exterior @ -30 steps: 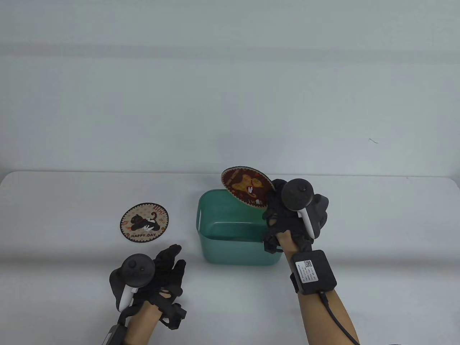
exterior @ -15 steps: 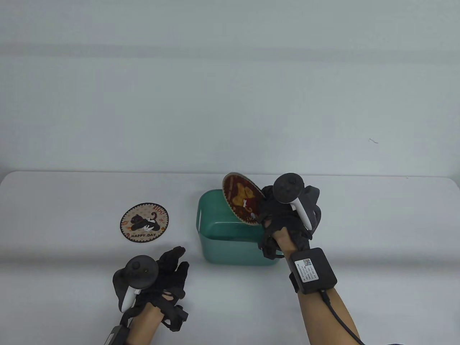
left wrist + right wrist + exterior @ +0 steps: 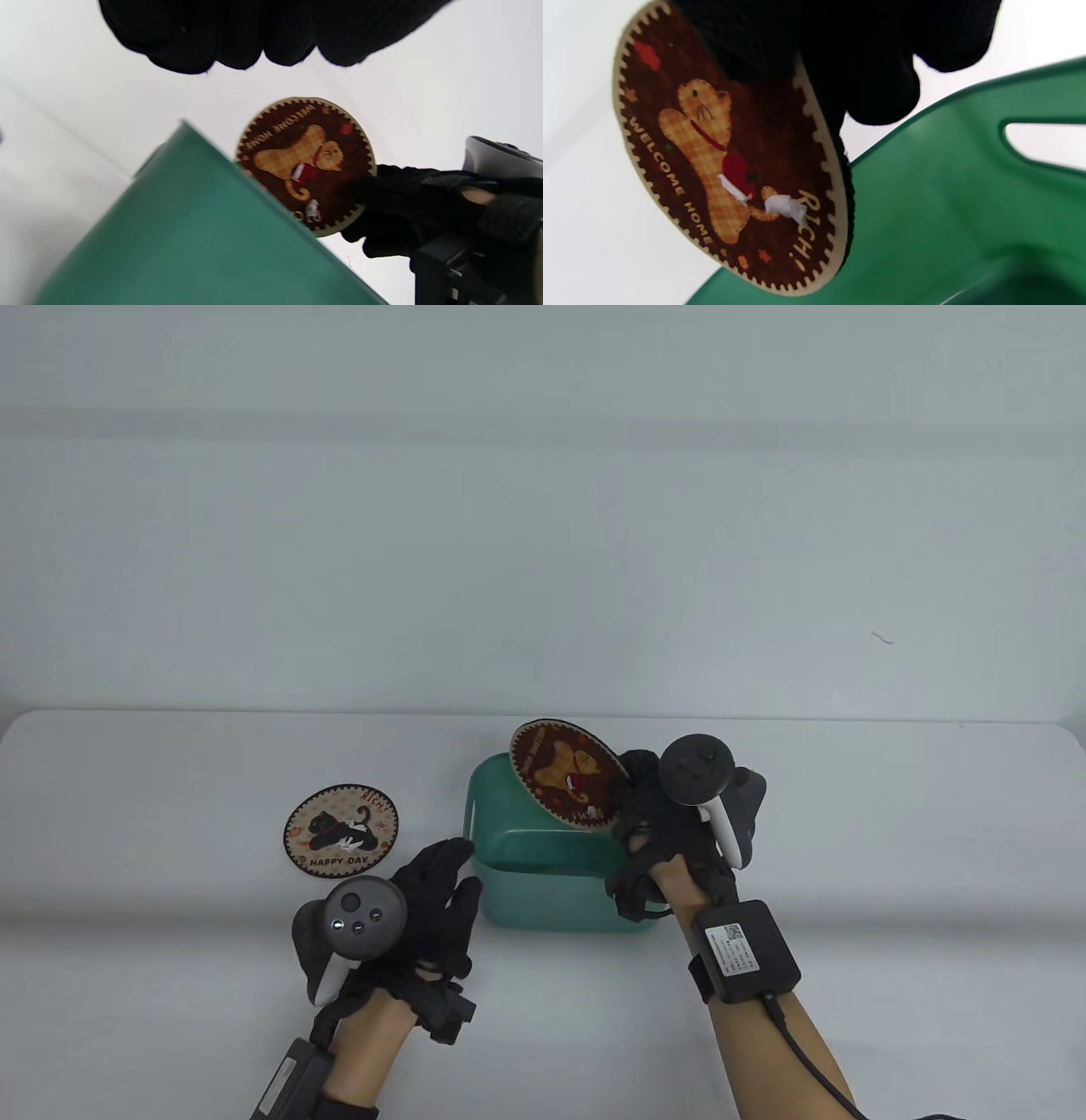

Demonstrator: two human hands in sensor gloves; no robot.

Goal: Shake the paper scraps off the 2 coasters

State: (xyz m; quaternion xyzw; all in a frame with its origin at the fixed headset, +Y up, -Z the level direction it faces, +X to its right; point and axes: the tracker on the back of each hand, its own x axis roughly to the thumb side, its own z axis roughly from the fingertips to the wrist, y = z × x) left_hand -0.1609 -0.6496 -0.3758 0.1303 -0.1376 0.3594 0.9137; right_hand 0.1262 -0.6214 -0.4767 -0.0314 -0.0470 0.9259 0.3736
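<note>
Since a second ago the left hand (image 3: 399, 920) has slid forward along the table (image 3: 170, 780) and now sits just beside the bin's (image 3: 551, 891) near-left corner, fingers loosely stretched out and holding nothing; whether the fingertips touch the bin wall cannot be told. Over the same time the right hand (image 3: 670, 831) has tipped its coaster a little further left above the bin.

That brown coaster (image 3: 564, 770) is pinched at its right edge by the right hand's thumb and fingers, tilted steeply, face toward the left, over the bin's far side. It shows a plaid gold cat with a red scarf and the words "WELCOME HOME" and "RICH!" — two white paper scraps (image 3: 785, 206) cling to its face near the lower rim.

Left of the bin, flat on the table, lies the cream coaster (image 3: 341, 832), with a black cat, "RICH!" and "HAPPY DAY"; small white scraps lie on the cat.

A white label with a QR code sits on the black box (image 3: 747, 950) strapped to the right wrist, at the bin's near-right — its text is too small to read.
</note>
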